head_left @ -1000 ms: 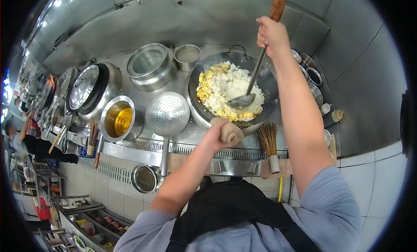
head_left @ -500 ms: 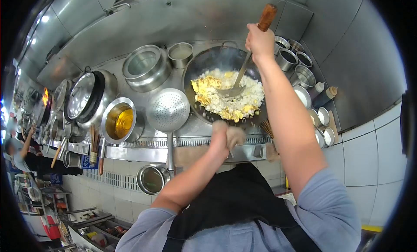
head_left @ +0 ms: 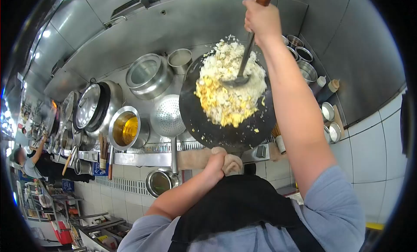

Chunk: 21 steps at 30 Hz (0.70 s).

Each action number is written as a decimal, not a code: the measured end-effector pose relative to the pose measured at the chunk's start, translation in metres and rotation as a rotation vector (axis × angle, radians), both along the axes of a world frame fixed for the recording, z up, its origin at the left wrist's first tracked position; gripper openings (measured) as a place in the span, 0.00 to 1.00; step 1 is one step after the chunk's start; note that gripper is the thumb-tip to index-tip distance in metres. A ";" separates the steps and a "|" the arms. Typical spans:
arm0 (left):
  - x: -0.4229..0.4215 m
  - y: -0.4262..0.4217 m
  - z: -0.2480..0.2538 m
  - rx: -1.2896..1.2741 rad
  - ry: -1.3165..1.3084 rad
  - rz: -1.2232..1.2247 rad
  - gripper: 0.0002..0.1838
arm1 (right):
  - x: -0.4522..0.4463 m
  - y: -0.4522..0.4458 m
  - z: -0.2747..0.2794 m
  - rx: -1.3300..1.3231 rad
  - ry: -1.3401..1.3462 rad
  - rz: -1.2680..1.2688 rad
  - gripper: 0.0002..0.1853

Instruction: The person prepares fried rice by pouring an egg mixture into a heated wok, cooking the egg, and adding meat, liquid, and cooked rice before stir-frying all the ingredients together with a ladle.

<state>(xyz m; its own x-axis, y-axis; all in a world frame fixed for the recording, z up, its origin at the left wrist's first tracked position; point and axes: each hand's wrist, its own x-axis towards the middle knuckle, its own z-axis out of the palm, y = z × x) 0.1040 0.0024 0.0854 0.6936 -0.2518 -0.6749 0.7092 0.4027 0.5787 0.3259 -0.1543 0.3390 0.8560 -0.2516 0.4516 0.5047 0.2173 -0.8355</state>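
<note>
My right hand (head_left: pixel 264 21) grips the wooden handle of a long ladle (head_left: pixel 246 56). The ladle's head rests among white rice (head_left: pixel 232 56) and yellow egg pieces (head_left: pixel 223 115) in a black wok (head_left: pixel 191 110). Some grains are in the air or at the far rim. At the wok's near edge my left hand (head_left: pixel 215 163) is closed around a folded beige cloth (head_left: pixel 233 163); whatever handle lies under the cloth is hidden. The wok is tipped, its near side low and much of its dark inside showing.
Left of the wok stand a perforated strainer (head_left: pixel 168 115), a pot of yellow oil (head_left: pixel 129 129) and steel pots (head_left: pixel 150 76). Sauce bottles (head_left: pixel 329 90) and small containers (head_left: pixel 307 70) line the right. Another person (head_left: pixel 32 163) works at far left.
The wok has tilted and come nearer to me, and the rice has shifted up toward its far side. My left hand has drawn back with the cloth; my right hand has risen with the ladle.
</note>
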 end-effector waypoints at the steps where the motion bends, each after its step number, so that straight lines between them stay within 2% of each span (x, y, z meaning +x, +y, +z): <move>1: 0.004 -0.005 0.034 -0.083 0.001 0.079 0.22 | -0.018 0.000 0.012 0.002 0.000 0.003 0.12; 2: 0.011 -0.006 0.052 -0.161 0.016 0.161 0.21 | -0.036 0.001 0.014 -0.034 -0.008 0.055 0.11; 3: 0.047 0.005 0.026 -0.386 -0.184 -0.062 0.20 | -0.048 0.003 0.010 -0.069 -0.010 0.110 0.11; 4: 0.053 -0.012 0.077 -0.086 -0.053 0.185 0.20 | -0.047 0.014 -0.008 -0.135 0.115 0.052 0.11; 6: 0.067 -0.009 0.001 -0.182 -0.196 0.071 0.21 | 0.005 0.021 -0.079 -0.254 0.051 -0.121 0.11; 7: 0.051 -0.008 -0.031 -0.191 -0.283 0.014 0.21 | 0.020 0.020 -0.088 -0.278 0.032 -0.248 0.12; 9: 0.011 0.001 -0.078 -0.099 -0.165 -0.045 0.22 | 0.046 0.004 -0.065 -0.215 -0.049 -0.297 0.12; 10: -0.004 -0.001 -0.059 -0.097 -0.175 -0.048 0.22 | 0.038 0.003 -0.042 -0.129 -0.017 -0.218 0.12; 11: -0.018 -0.006 -0.018 -0.026 -0.062 0.126 0.22 | 0.029 0.001 -0.019 -0.127 -0.038 -0.220 0.12; 12: -0.023 -0.008 0.007 0.044 0.058 0.301 0.22 | 0.014 0.000 -0.003 -0.084 -0.002 -0.073 0.12; 13: -0.006 -0.003 0.017 0.042 0.059 0.304 0.22 | -0.003 0.002 0.005 -0.045 0.048 0.079 0.11; 15: 0.047 0.013 0.038 -0.465 -0.292 -0.177 0.18 | -0.017 0.015 -0.012 -0.080 0.027 0.126 0.10; 17: 0.073 -0.003 0.039 -0.092 -0.047 0.120 0.18 | 0.012 0.035 -0.066 -0.244 -0.003 -0.033 0.10; 18: 0.067 -0.002 -0.009 -0.139 -0.179 0.131 0.15 | 0.030 0.038 -0.084 -0.225 0.037 -0.128 0.10; 19: 0.054 -0.001 -0.042 -0.143 -0.187 0.136 0.15 | 0.041 0.034 -0.077 -0.229 0.029 -0.123 0.10; 21: 0.015 0.006 -0.087 -0.026 -0.012 0.090 0.13 | 0.051 0.018 -0.056 -0.202 -0.006 -0.349 0.10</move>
